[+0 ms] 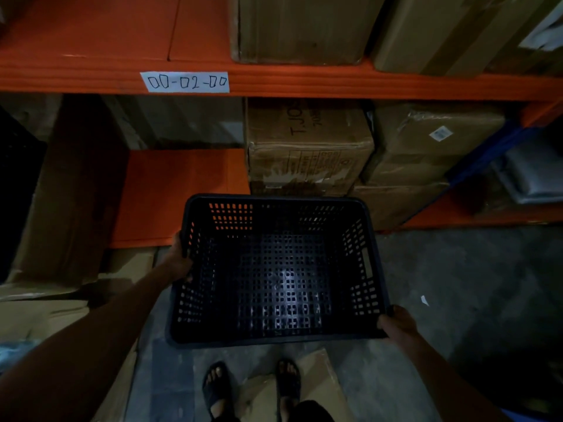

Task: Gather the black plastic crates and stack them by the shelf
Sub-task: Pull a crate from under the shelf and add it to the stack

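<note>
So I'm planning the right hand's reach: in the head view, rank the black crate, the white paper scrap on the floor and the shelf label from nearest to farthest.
From the right hand:
1. Black crate, gripped at its near right corner.
2. White paper scrap, on the floor just right.
3. Shelf label, high on the orange beam, far left.

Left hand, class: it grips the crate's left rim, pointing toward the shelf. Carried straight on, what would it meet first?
Probably the orange lower shelf board, directly beyond the left hand on the black crate; depth is uncertain.
</note>
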Demonstrator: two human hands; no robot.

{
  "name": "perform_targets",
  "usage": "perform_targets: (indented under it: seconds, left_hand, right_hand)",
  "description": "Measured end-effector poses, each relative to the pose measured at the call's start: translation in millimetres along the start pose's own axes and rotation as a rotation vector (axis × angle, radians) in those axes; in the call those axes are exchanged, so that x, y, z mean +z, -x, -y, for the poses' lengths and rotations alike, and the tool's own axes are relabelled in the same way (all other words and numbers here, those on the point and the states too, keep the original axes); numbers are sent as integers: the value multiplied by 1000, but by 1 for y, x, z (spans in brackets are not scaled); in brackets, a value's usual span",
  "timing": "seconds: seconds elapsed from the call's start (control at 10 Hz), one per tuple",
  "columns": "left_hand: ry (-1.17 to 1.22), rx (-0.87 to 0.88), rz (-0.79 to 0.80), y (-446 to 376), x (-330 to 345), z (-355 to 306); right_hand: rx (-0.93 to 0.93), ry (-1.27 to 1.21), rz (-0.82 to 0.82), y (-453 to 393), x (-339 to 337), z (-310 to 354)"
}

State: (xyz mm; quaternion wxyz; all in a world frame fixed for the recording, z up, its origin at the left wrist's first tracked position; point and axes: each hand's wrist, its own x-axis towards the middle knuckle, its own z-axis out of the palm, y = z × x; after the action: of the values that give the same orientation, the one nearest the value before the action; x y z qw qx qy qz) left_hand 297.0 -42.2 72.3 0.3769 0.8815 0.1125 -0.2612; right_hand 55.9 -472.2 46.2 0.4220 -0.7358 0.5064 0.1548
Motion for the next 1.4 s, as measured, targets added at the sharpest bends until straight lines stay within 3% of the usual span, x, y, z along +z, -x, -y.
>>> perform_targets:
  seconds: [0.1, 0.3, 0.4, 0.6, 0.8, 0.9, 1.4]
  left_hand:
    - [-13, -109, 18, 2, 2, -5]
    - [-9, 56, -6, -2, 8, 4]
    - [-31, 55, -76, -4, 10, 15]
    - [-77, 80, 6, -4, 7, 12]
    - [-89, 138, -52, 1, 16, 17]
    - [-175, 86, -25, 2, 16, 23]
    - [-140, -2, -55, 8, 28, 24]
  right_hand:
    - [10, 18, 9, -3, 6, 2]
    - [25, 138, -65, -2, 11, 5]
    - [-121, 141, -119, -5, 12, 12]
    - [-255, 201, -339, -15, 20, 38]
    - [-237, 243, -343, -22, 21, 44]
    - [-299, 248, -282, -27, 19, 42]
    - [-375, 343, -315, -37, 10, 47]
